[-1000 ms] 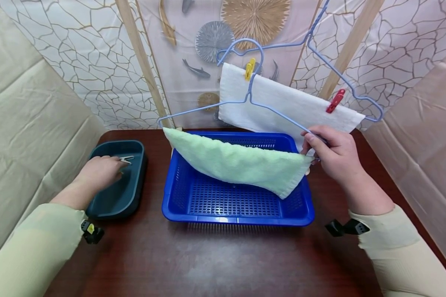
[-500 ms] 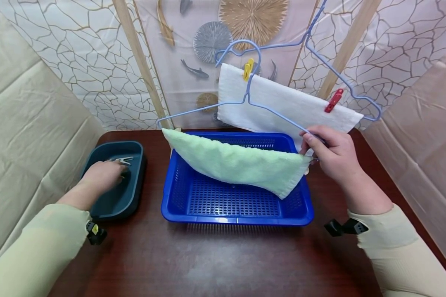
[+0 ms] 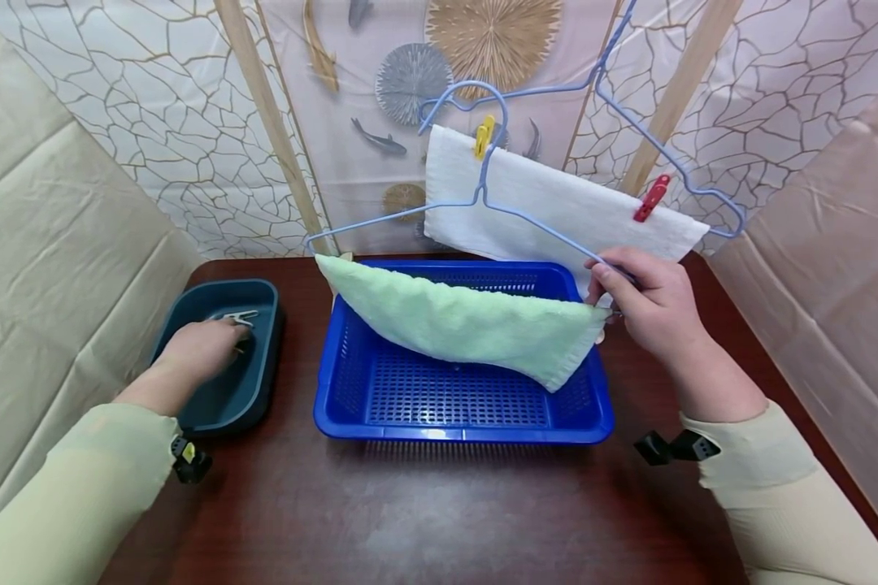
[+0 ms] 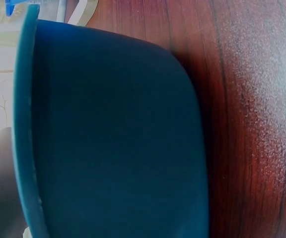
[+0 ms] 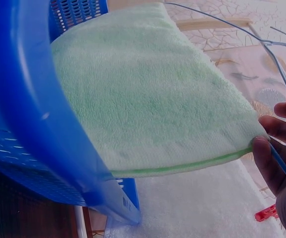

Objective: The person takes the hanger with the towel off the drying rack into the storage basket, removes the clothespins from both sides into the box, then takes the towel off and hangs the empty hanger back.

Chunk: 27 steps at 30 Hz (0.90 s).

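Observation:
In the head view, my right hand (image 3: 647,296) grips the right end of a blue wire hanger (image 3: 534,223), fingers at the corner of a light green towel (image 3: 454,321) draped along its lower bar. The right wrist view shows the fingers around the hanger wire beside the towel's edge (image 5: 182,166). My left hand (image 3: 201,349) is down inside a dark teal tray (image 3: 267,357), its fingertips beside a pale clothespin (image 3: 241,317). Those fingertips are hidden, so a hold cannot be made out. The left wrist view shows mostly the tray's outer wall (image 4: 118,129).
Under the green towel stands a blue perforated basket (image 3: 454,435) on the dark wooden table (image 3: 424,512). Behind it, a white towel (image 3: 541,191) hangs from a second blue hanger (image 3: 644,130) by a yellow clothespin (image 3: 484,136) and a red clothespin (image 3: 653,198). Fabric walls surround the table.
My left hand has sunk slightly lower in the tray; the pale clothespin keeps about the same spot there. My right hand still holds the hanger and towel steady. The whole head view has drifted slightly.

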Tool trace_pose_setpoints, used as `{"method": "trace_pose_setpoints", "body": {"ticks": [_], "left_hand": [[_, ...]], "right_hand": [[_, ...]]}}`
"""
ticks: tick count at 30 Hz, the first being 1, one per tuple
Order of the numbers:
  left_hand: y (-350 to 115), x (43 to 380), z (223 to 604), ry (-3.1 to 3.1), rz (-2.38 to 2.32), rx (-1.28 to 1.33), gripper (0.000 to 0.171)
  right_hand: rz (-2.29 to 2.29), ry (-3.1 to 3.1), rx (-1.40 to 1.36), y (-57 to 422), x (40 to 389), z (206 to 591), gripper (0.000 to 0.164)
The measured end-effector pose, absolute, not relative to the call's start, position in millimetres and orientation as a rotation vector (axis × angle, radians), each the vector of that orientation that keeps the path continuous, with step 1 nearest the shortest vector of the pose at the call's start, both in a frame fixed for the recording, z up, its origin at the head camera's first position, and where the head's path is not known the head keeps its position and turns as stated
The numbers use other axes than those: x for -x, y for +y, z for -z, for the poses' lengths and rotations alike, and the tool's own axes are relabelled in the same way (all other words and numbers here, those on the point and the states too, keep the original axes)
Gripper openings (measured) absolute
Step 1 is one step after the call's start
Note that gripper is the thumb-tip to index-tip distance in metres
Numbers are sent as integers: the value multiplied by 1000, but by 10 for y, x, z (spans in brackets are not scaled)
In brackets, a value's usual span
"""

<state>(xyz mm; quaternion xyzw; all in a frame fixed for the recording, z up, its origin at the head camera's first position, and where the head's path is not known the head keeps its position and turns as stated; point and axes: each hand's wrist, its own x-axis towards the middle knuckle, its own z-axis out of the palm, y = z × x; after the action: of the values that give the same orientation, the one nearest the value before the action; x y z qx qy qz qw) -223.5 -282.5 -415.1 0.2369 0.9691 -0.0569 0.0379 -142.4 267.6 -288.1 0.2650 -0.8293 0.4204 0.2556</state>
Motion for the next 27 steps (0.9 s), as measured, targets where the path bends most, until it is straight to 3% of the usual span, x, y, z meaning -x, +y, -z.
{"method": "trace_pose_setpoints", "body": {"ticks": [27], "left_hand": [[-2845,2168,4029,3083,36,-558,33]], "right_hand": [[-1130,-2275,-708,2819,1541,3037,14]]}}
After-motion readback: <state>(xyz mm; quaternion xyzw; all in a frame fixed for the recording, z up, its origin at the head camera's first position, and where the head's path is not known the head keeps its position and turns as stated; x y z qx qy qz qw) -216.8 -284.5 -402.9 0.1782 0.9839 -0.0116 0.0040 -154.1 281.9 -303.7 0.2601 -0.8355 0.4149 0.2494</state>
